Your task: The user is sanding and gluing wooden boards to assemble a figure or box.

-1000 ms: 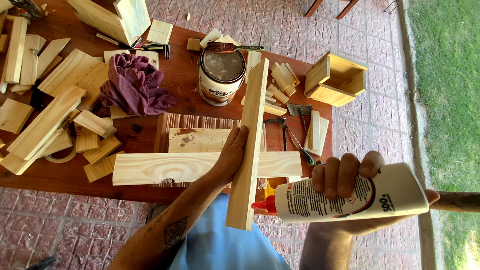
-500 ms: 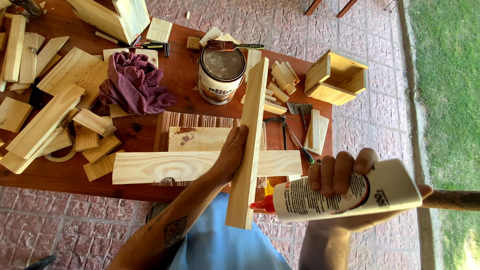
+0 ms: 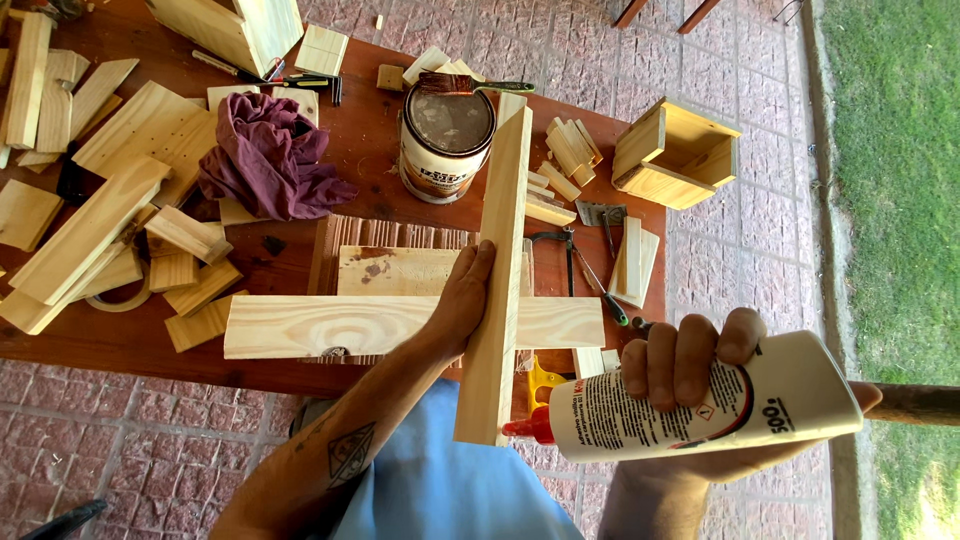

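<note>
My left hand (image 3: 462, 305) grips a long pale wood plank (image 3: 497, 270), held on edge and running from near my body out over the table. My right hand (image 3: 690, 365) is wrapped around a large white glue bottle (image 3: 700, 400) lying sideways, and its red nozzle (image 3: 525, 428) touches the plank's near end. Under the plank a wide pale board (image 3: 340, 325) lies across a striped mat on the red-brown table (image 3: 370, 160).
A paint can (image 3: 446, 140) with a brush across its top stands behind the plank. A purple rag (image 3: 265, 160), several wood offcuts at left, small blocks, hand tools and an open wooden box (image 3: 675, 155) fill the table. Brick paving and grass lie at right.
The glue bottle has drifted slightly left and down, bringing its red nozzle against the plank's near end. My left hand and the plank have stayed put.
</note>
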